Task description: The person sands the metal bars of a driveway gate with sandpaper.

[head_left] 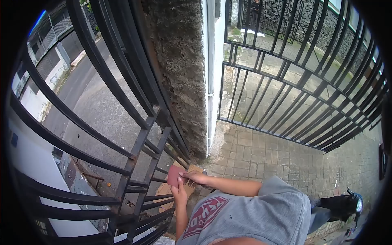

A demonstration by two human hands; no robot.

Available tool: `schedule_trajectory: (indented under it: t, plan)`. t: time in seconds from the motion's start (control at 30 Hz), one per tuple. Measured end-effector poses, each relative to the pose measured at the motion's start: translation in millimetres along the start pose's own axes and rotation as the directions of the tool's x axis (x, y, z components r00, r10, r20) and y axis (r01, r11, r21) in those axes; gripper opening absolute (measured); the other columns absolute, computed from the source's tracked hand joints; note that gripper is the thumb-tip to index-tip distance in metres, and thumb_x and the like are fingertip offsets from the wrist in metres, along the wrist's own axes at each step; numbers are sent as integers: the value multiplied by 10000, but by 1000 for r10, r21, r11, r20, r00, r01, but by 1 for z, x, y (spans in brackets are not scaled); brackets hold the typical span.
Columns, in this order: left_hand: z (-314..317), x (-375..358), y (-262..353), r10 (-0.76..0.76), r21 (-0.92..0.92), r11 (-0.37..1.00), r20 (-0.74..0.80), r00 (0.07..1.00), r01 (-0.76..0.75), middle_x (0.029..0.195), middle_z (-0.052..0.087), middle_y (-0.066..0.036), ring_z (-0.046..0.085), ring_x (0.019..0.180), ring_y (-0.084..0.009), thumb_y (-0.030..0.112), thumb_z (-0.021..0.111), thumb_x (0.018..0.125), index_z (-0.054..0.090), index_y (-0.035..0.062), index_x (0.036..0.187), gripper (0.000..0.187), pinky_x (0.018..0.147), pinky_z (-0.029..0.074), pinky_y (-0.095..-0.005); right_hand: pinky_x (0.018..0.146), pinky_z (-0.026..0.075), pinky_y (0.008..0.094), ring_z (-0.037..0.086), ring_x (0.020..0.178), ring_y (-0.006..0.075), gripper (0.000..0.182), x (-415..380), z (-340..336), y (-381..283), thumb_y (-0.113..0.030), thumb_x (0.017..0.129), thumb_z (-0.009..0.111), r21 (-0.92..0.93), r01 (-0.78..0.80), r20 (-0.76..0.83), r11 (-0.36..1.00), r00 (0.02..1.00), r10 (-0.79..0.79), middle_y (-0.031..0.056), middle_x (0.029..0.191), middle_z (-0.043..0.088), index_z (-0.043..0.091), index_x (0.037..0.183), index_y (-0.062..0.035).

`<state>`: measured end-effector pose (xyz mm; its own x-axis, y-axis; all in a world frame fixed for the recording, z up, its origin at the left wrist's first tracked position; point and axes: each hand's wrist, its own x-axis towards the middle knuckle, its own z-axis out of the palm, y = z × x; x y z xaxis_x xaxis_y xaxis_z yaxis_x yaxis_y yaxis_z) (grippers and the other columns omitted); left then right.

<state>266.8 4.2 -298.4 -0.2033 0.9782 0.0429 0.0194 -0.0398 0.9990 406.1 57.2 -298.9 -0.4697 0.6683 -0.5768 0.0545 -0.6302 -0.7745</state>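
Observation:
A small reddish-brown sheet of sandpaper (173, 174) is held in front of my body, close to the black metal gate (141, 134). My left hand (178, 189) grips its lower edge, thumb lying up along its face. From the right, my right hand (195, 177) has its fingers closed at the sheet's right side. Both hands are near the lower bars of the gate. Beneath them, a piece of brown cardboard (164, 189) lies on the ground, partly hidden by my hands and the bars.
A rough concrete pillar (181, 81) with a white side edge rises just beyond my hands. To the right, a second black barred gate (281, 81) stands over brick paving (253, 153). A parked motorcycle (351, 204) is at the lower right. Past the left bars runs a road (96, 90).

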Motion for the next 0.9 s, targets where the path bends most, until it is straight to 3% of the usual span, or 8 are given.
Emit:
schedule_trajectory:
  t: [0.27,0.37,0.47,0.57,0.77,0.9]
  plan:
    - [-7,-3,17,-28,118,993,-13,1000,30,885,687,-97,621,805,-136,226,596,980,652,-90,978,321,723,482,-310,585,463,228,559,657,86,612,-1,-8,11,-679,843,609,-67,63,-83,996,994,-69,-6,812,615,662,950,-78]
    - [-10,-5,22,-69,86,994,-18,997,70,882,688,-88,623,817,-123,199,629,960,668,-73,969,274,725,482,-290,582,469,227,562,648,82,548,-1,-8,8,-626,859,634,-52,66,-61,996,996,-69,-2,818,622,656,935,-84]
    - [-12,-5,12,38,3,999,-33,999,-38,900,684,-73,624,832,-117,168,649,945,671,-57,981,229,739,485,-276,581,458,219,554,642,76,534,-5,-2,2,-620,864,635,1,90,-37,996,995,-89,-14,799,612,654,893,-88]
    - [-7,-8,18,40,-103,994,-61,997,-46,943,678,-67,621,851,-118,148,650,944,664,-54,997,209,748,489,-270,580,448,212,546,635,66,522,-3,0,2,-614,875,624,33,123,-6,992,992,-123,-31,768,598,656,853,-93]
    - [-14,-10,1,29,-98,995,-13,999,-30,1002,669,-85,620,934,-137,167,595,977,650,-63,1021,241,808,492,-282,576,452,214,547,628,55,493,3,-1,0,-590,892,620,34,143,22,989,989,-144,-45,731,585,653,810,-105]
    - [-15,-6,-4,17,-145,989,-82,997,-29,962,665,-75,614,915,-136,246,522,1015,647,-63,1002,333,793,483,-276,573,456,215,551,624,58,494,5,-5,-1,-592,888,624,5,135,-5,991,991,-135,-41,722,579,638,792,-107]
